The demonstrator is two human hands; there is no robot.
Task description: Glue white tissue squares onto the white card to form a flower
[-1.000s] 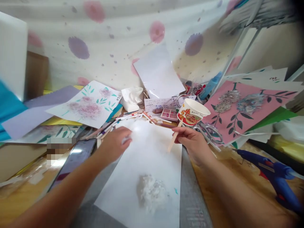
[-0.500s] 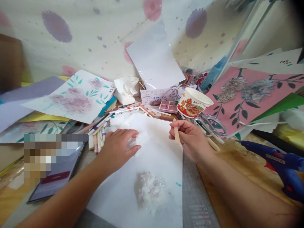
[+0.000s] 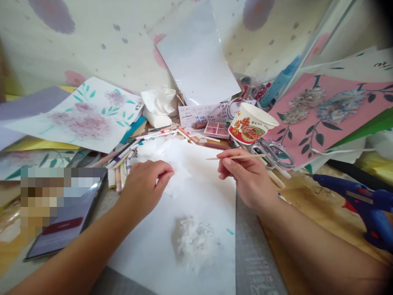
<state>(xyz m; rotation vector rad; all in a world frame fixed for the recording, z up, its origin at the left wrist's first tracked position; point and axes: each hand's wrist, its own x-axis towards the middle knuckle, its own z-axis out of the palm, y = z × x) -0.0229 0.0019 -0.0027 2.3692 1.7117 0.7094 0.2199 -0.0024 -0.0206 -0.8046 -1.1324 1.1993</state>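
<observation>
A thin, pale wooden stick is pinched by the right hand over the right edge of a white paper sheet bearing a crumpled white tissue cluster, while the left hand's fingertips are pressed together near loose white tissue, any held scrap being indiscernible.

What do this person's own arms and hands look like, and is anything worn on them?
The left forearm and right forearm are bare, no sleeves in view. Neither left hand nor right hand is gloved; no watch or bracelet shows.
</observation>
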